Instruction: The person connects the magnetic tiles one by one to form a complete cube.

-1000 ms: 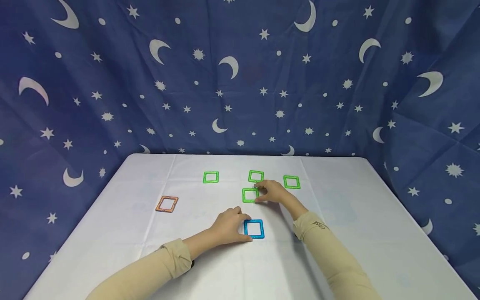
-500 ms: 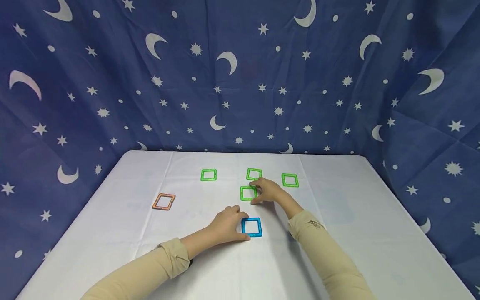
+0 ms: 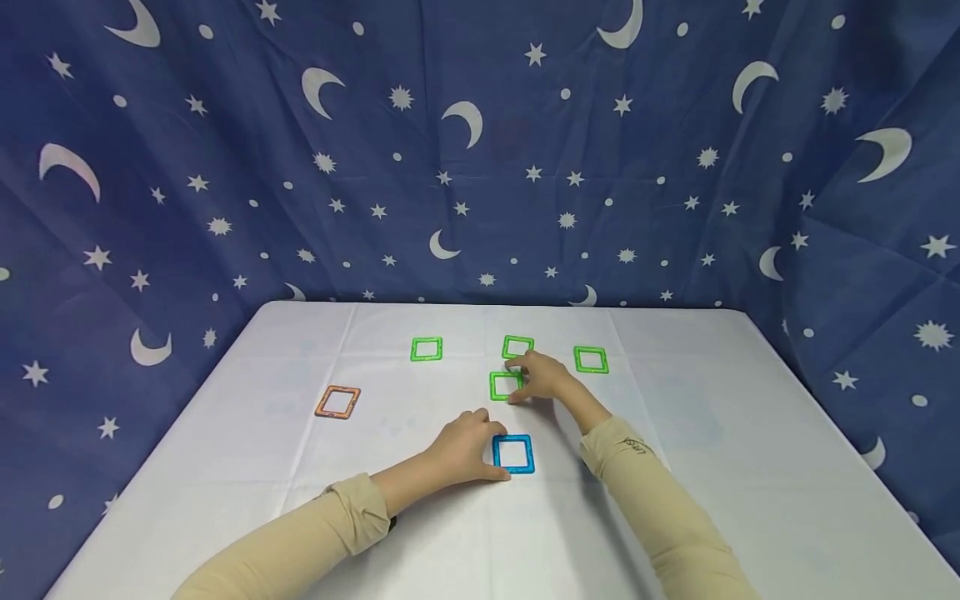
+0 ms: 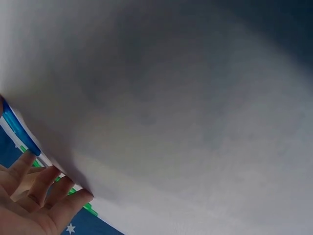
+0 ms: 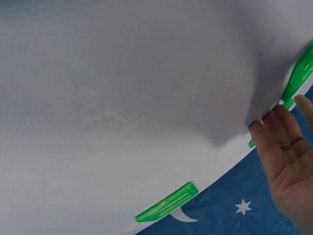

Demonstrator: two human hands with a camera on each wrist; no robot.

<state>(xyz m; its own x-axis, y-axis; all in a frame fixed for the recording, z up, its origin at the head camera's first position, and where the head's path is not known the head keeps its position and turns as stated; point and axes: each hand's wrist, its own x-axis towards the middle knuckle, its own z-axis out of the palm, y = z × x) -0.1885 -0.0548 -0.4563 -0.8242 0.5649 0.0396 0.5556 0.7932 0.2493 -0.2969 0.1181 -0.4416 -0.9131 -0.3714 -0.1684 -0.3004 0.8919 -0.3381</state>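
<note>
**Same positions as one second before**

Both hands and all the squares keep their places; only the head view has shifted slightly. The left hand [image 3: 459,452], its fingers half spread, pinches the blue square [image 3: 531,455] on the white table [image 3: 712,467]. The right hand [image 3: 546,376], similarly half spread, pinches the nearer green square [image 3: 492,387], beyond the blue one. Three other green squares [image 3: 426,358] and one orange square [image 3: 332,416] lie apart.
</note>
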